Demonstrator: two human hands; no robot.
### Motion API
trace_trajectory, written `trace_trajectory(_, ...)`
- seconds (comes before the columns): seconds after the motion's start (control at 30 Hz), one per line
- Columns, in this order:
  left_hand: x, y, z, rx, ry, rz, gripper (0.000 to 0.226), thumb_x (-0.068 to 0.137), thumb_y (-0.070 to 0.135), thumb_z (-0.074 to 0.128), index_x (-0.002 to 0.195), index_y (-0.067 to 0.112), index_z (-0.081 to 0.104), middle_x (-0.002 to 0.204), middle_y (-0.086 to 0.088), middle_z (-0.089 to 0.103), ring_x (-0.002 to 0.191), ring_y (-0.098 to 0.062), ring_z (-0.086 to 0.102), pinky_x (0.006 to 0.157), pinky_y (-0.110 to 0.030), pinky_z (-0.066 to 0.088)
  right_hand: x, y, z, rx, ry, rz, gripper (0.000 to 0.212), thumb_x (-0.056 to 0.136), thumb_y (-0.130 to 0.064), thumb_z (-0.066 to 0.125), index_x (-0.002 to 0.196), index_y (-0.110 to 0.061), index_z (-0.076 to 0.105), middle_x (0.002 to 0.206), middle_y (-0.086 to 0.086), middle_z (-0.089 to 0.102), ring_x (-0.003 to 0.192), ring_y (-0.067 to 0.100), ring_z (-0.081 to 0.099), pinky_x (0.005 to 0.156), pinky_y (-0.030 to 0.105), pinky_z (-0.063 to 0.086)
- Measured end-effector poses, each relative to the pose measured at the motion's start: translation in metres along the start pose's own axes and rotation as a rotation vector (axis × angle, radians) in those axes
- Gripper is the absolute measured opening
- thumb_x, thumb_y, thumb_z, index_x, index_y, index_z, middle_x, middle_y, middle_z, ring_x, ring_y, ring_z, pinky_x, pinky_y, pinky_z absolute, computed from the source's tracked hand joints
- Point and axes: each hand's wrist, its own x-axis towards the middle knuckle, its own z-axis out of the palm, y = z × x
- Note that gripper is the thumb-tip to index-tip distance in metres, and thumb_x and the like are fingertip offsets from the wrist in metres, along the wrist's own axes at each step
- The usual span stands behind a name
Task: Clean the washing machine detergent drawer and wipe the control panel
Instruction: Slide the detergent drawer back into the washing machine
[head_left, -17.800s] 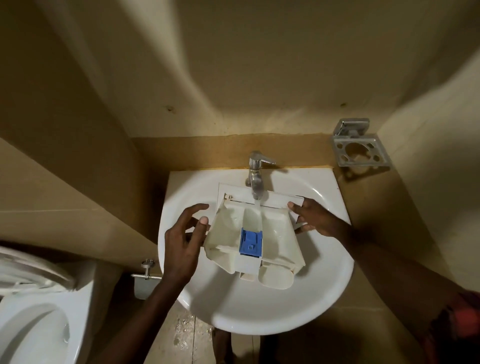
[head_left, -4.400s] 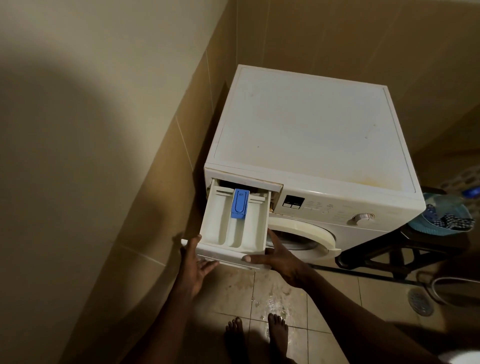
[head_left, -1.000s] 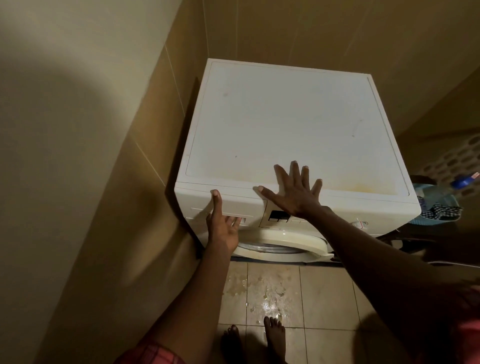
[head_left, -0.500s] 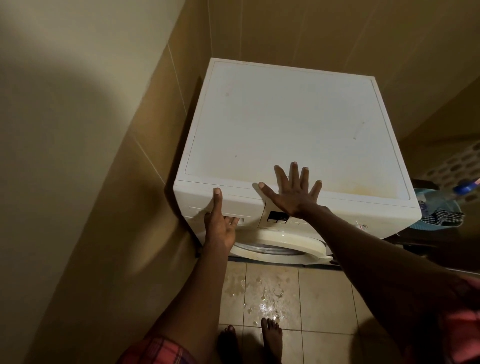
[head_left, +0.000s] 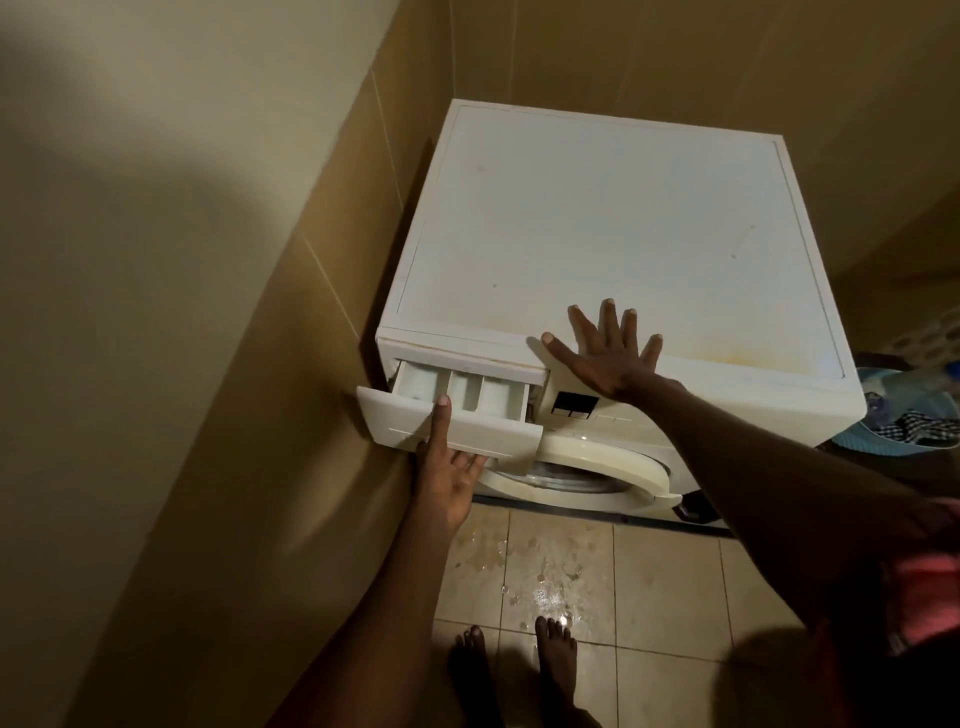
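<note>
Head cam | left hand (head_left: 448, 470) gripping detergent drawer (head_left: 457, 415) front, thumb on top, drawer partly out | right hand (head_left: 608, 348) flat, fingers spread, holding nothing, on washing machine (head_left: 597, 223) top

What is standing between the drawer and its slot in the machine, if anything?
Nothing visible blocks it. The drawer sits partly out of the machine, its compartments open, with the left hand gripping its front. The right hand lies flat on the top, beside the slot, not in it.
</note>
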Motion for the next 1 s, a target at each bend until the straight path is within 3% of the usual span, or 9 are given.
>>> trace_trajectory(0.2, -0.029, -0.004, -0.021, 0.106, 0.054, -0.035, 0.049, 0.091, 0.03, 0.066, 0.131, 0.016, 0.04, 0.125, -0.02, 0.054, 0.121, -0.035, 0.054, 0.1, -0.047, 0.05, -0.017, 0.018, -0.015, -0.008, -0.013, -0.084, 0.074, 0.089, -0.075, 0.008, 0.153, -0.038, 0.005, 0.162, 0.002, -0.015, 0.148, 0.027, -0.016, 0.116, 0.056, -0.007)
trace_trajectory(0.53, -0.05, -0.005, -0.045, 0.151, 0.092, -0.017, 0.066, 0.089, 0.029, 0.069, 0.143, 0.014, 0.036, 0.133, -0.024, 0.053, 0.126, -0.039, 0.053, 0.104, -0.054, 0.048, -0.039, 0.024, -0.008, -0.002, -0.027, -0.087, 0.075, 0.089, -0.074, 0.009, 0.154, -0.036, 0.007, 0.162, 0.004, -0.012, 0.148, 0.027, -0.013, 0.116, 0.054, -0.005)
trace_trajectory(0.77, -0.051, -0.009, -0.05, 0.156, 0.065, -0.008, 0.061, 0.09, 0.03, 0.068, 0.14, 0.016, 0.037, 0.136, -0.022, 0.052, 0.131, -0.04, 0.05, 0.109, -0.053, 0.043, -0.047, 0.026, -0.008, 0.029, -0.019, -0.105, 0.068, 0.095, -0.067, 0.012, 0.154, -0.032, 0.012, 0.163, 0.005, -0.007, 0.149, 0.028, -0.009, 0.116, 0.054, -0.002)
trace_trajectory(1.0, -0.044, -0.01, -0.058, 0.239, 0.061, 0.04, 0.072, 0.084, 0.038, 0.07, 0.144, 0.013, 0.038, 0.138, -0.024, 0.053, 0.123, -0.04, 0.057, 0.1, -0.048, 0.05, -0.045, 0.028, -0.004, 0.005, 0.006, -0.104, 0.067, 0.096, -0.065, 0.012, 0.154, -0.032, 0.01, 0.163, 0.004, -0.007, 0.149, 0.027, -0.009, 0.116, 0.053, -0.001)
